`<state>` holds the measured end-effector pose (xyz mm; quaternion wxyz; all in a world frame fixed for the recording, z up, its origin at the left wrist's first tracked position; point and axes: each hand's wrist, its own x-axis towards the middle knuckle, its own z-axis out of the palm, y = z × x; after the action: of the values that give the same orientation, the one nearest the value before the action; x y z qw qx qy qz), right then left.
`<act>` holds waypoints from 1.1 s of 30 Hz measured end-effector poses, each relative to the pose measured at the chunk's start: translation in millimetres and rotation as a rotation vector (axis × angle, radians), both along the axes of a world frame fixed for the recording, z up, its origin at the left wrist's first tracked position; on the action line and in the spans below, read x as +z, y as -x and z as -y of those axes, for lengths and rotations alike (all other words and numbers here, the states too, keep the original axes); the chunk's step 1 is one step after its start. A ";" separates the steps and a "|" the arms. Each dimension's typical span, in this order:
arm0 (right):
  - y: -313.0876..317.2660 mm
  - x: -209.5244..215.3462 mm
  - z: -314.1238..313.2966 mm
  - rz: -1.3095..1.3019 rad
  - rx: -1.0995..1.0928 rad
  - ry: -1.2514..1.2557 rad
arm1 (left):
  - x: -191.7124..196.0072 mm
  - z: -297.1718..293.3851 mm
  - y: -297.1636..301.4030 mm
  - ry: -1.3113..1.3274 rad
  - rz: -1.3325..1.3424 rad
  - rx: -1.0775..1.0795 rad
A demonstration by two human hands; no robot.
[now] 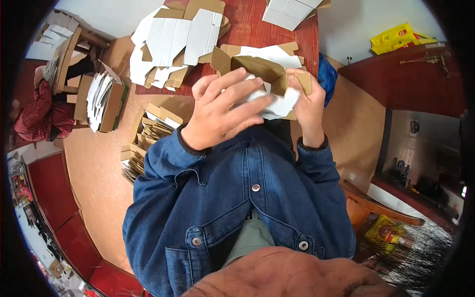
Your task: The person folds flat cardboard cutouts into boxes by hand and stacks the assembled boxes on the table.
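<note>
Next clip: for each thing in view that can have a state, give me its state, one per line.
Small cardboard box: partly folded, flaps open, held in both hands.
Left hand: fingers spread over the box's white side.
Right hand: gripping the box's right edge.
Flat box blanks: unfolded, piled loosely on the red table.
Carton on the floor: open, stacked with flat blanks.
Denim jacket: buttoned.

The left hand (217,111) hides much of the half-folded carton (267,74).

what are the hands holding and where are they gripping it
Both hands hold a half-folded cardboard box: left hand across its white front flap, right hand clasping its right side panel.
</note>
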<state>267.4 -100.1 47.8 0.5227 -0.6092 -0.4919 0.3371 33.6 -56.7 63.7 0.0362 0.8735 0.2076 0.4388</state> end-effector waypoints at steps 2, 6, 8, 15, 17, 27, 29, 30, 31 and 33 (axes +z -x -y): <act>2.9 -0.2 -2.1 0.019 -0.047 -0.035 | -13.0 -3.7 -0.3 0.046 -0.113 0.097; 7.5 -2.5 -3.5 0.065 -0.081 -0.070 | -25.5 -0.9 0.3 0.106 -0.245 0.216; 9.3 -4.1 -1.4 0.117 -0.078 -0.078 | -27.9 3.3 -2.3 0.120 -0.285 0.240; 13.8 -18.3 -3.1 0.061 0.142 -0.128 | -41.5 9.5 -4.2 0.168 -0.263 0.246; 17.0 -23.1 -2.6 -0.003 0.140 -0.138 | -45.6 11.2 -4.6 0.183 -0.262 0.225; 10.0 -35.9 6.4 -0.377 0.187 -0.048 | -60.2 9.7 -17.4 0.244 -0.075 0.154; 6.4 -39.3 4.9 -0.327 0.278 -0.071 | -64.2 12.0 -15.2 0.238 -0.055 0.158; 5.9 -38.9 5.1 -0.331 0.285 -0.065 | -64.7 13.2 -13.1 0.243 -0.057 0.166; 5.2 -37.7 5.1 -0.298 0.290 -0.026 | -64.0 13.9 -11.6 0.255 -0.077 0.169; 3.4 -34.6 4.7 -0.229 0.297 0.048 | -61.2 14.5 -10.4 0.275 -0.117 0.170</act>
<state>264.0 -104.8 13.2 0.5051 -0.4998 -0.5057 0.4892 44.0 -71.1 2.5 0.1063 0.8636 0.3405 0.3563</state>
